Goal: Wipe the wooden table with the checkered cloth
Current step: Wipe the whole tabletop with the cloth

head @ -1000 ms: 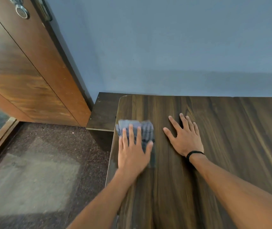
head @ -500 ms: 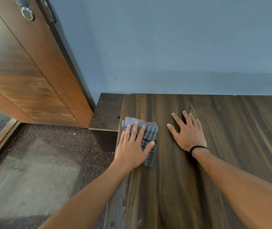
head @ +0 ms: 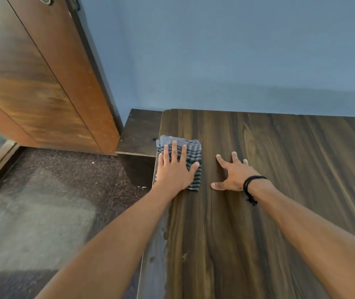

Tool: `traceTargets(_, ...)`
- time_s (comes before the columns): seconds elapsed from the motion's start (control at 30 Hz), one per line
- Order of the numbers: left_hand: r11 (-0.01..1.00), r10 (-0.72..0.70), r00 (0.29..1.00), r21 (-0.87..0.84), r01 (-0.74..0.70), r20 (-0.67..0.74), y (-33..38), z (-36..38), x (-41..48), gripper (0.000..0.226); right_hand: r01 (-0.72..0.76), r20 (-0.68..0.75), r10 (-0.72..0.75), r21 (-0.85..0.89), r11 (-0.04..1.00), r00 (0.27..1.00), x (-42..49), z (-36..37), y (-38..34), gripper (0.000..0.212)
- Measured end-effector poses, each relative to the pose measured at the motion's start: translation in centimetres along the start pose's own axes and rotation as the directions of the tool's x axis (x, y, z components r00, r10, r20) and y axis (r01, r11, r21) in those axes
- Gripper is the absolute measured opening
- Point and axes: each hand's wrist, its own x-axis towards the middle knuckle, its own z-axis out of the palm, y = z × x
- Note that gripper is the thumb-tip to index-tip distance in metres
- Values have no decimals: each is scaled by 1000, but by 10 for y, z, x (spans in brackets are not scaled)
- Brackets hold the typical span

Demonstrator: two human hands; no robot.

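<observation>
While my left hand (head: 175,171) presses flat on the cloth (head: 190,156) mid-frame, my right hand (head: 232,175) braces, spread and empty, on the table (head: 280,212). Even pressure matters; keep the folds from bunching.

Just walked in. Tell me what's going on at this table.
A person is wiping the table with a folded checkered cloth. The left hand lies flat on the cloth, fingers straight, right at the table's left edge near the far corner. The right hand rests spread on the bare wood just beside the cloth and holds nothing. A black band sits on that wrist.
</observation>
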Motion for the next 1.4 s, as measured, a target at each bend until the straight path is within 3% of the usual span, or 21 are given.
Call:
traceTargets(0.13, 999, 42, 996, 2, -42, -80, -7, 25, -56, 80, 33, -43, -32, 23, 999, 999, -2, 6, 0, 111)
traceTargets(0.4, 999, 13, 999, 37, -15, 48, -2, 10, -11, 82, 10, -54, -9, 24, 1000, 999, 0, 3, -2, 113)
traceTargets(0.57, 997, 77, 997, -7, -77, 5, -20, 36, -78, 75, 50, -82, -49, 14, 999, 995, 1, 8, 3, 113)
traceTargets(0.77, 997, -66, 997, 31, 65, 38, 0, 9, -35, 81, 49, -87, -47, 16, 999, 995, 3, 5, 2, 112)
traceTargets(0.93, 999, 35, 997, 16, -34, -75, -6, 44, -110, 76, 61, -93, -60, 9, 998, 994, 6, 10, 4, 111)
traceTargets(1.17, 995, -104, 994, 4, 104, -26, 16, 15, -42, 80, 46, -85, -46, 2, 999, 995, 4, 7, 1, 111)
traceTargets(1.3, 1000, -4, 988, 7, 5, -153, 8, 45, -125, 78, 74, -77, -74, -6, 997, 994, 4, 7, 3, 110)
traceTargets(1.4, 1000, -10, 994, 28, 13, -110, -6, 44, -129, 80, 70, -93, -69, 6, 998, 993, 5, 6, 2, 109)
